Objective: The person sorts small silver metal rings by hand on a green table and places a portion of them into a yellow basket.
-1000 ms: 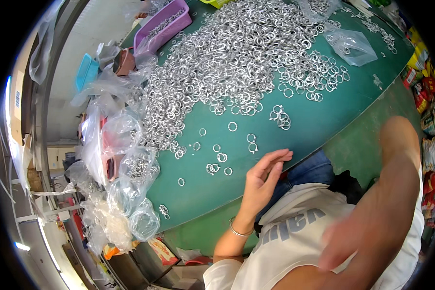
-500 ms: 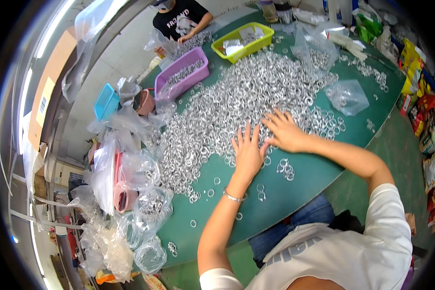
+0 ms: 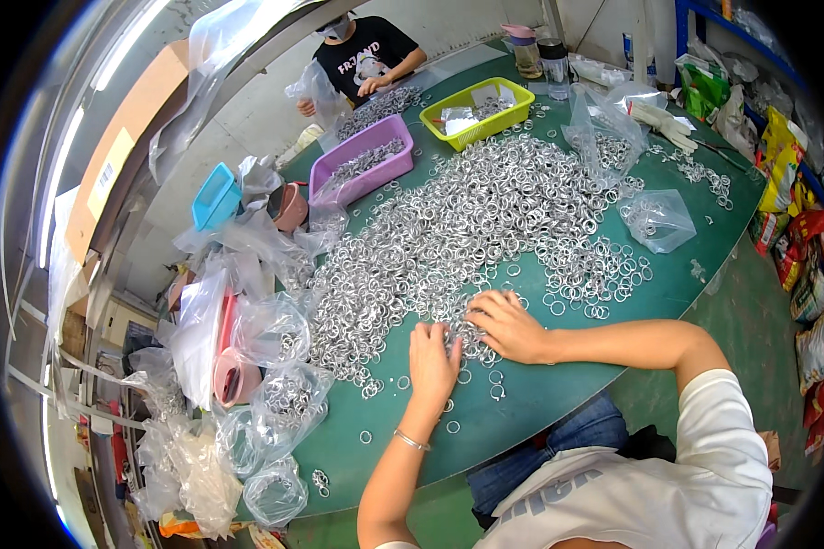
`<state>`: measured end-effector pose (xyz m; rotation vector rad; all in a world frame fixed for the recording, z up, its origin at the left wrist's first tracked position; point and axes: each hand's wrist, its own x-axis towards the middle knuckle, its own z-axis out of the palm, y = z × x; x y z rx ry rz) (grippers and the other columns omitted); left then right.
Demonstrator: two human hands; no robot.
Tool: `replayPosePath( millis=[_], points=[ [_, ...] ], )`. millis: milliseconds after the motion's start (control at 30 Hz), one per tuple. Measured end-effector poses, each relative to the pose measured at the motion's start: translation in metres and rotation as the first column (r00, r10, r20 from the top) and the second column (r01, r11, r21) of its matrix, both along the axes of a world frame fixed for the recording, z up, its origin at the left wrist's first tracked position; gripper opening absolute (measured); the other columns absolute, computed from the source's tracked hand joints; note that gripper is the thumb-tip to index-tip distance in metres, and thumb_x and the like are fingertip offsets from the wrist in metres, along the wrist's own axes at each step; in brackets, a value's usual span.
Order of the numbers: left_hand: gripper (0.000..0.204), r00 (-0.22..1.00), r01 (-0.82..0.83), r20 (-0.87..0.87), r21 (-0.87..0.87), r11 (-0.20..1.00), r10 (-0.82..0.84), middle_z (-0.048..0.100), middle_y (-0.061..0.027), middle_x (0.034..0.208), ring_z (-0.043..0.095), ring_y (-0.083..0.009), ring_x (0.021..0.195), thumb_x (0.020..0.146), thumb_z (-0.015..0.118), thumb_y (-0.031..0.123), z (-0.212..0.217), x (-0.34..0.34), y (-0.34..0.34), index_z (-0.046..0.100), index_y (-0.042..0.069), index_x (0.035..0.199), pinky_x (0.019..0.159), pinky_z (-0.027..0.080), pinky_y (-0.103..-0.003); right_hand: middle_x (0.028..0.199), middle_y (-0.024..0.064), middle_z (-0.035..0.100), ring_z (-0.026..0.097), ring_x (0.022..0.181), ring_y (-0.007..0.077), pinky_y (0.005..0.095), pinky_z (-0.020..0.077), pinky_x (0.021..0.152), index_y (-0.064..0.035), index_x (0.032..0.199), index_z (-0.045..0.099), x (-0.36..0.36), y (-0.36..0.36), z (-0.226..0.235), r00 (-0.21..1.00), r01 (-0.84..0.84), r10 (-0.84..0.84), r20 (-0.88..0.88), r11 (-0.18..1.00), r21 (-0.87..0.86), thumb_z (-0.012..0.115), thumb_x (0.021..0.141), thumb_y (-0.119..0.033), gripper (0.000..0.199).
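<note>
— Where did the hands lie?
— The left hand [image 3: 432, 359] and right hand [image 3: 507, 326] rested side by side on the near edge of the heap of small silver metal rings [image 3: 458, 229], which spread across the green oval table [image 3: 558, 389].
— And behind the heap?
— The purple plastic tray [image 3: 362, 171] sat left of the yellow plastic basket [image 3: 481, 111]; clear plastic bags [image 3: 265, 366] crowded the table's left side.

bins, bags and bottles around a green counter [image 3: 705, 247]
a purple tray [image 3: 362, 171] and a yellow basket [image 3: 476, 110] sit at the far side near another person [image 3: 371, 57]; a blue bin [image 3: 215, 195], clear plastic bags [image 3: 265, 366] and two bottles [image 3: 540, 57] line the edges.
</note>
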<state>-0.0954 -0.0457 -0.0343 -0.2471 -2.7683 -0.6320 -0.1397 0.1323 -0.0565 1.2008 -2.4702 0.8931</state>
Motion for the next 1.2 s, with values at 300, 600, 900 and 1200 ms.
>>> replayPosePath(
  millis=[300, 600, 900, 1200],
  points=[
    [0.017, 0.982, -0.127, -0.112, 0.212, 0.969, 0.153, 0.045, -0.0156, 0.088, 0.048, -0.0317, 0.082, 0.075, 0.063, 0.001, 0.001, 0.036, -0.033, 0.052, 0.0, 0.087, 0.073, 0.042, -0.038, 0.091, 0.0134, 0.057, 0.052, 0.092, 0.0279, 0.0351, 0.0426, 0.078, -0.0002, 0.093, 0.057, -0.001, -0.031, 0.004, 0.974, -0.088, 0.157, 0.166, 0.929, -0.359, 0.057, 0.079, -0.004, 0.014],
    [0.024, 0.941, -0.305, 0.023, 0.498, 0.812, 0.339, 0.052, -0.0032, 0.09, 0.048, -0.01, 0.07, 0.076, 0.058, -0.008, -0.006, 0.036, -0.088, 0.06, 0.003, 0.097, 0.059, 0.043, -0.02, 0.087, 0.0051, 0.058, 0.052, 0.076, 0.0124, 0.025, 0.0428, 0.068, -0.0012, 0.097, 0.058, -0.06, 0.006, 0.013, 0.413, 0.566, 0.245, 0.877, 0.686, -0.458, 0.053, 0.087, -0.008, 0.013],
    [0.026, 0.964, -0.266, 0.253, 0.896, 0.354, 0.085, 0.059, -0.0037, 0.098, 0.05, -0.0042, 0.063, 0.086, 0.051, -0.001, 0.006, 0.025, -0.081, 0.057, 0.002, 0.111, 0.052, 0.044, -0.018, 0.108, 0.0117, 0.053, 0.051, 0.1, 0.0236, 0.031, 0.0399, 0.089, -0.0019, 0.112, 0.054, -0.066, 0.043, 0.04, 0.882, 0.208, -0.155, 0.445, 0.975, -0.073, 0.06, 0.083, -0.017, 0.034],
    [0.048, 0.987, 0.124, 0.074, 0.201, 0.972, -0.141, 0.048, -0.0137, 0.111, 0.047, -0.031, 0.104, 0.071, 0.074, 0.015, 0.012, 0.016, -0.054, 0.055, 0.008, 0.114, 0.089, 0.039, -0.037, 0.135, 0.0164, 0.034, 0.031, 0.125, 0.0351, 0.0505, 0.0284, 0.099, -0.0135, 0.125, 0.048, -0.01, 0.005, 0.024, 0.983, -0.18, 0.158, 0.095, 0.938, 0.298, 0.072, 0.071, -0.041, 0.066]
  ],
)
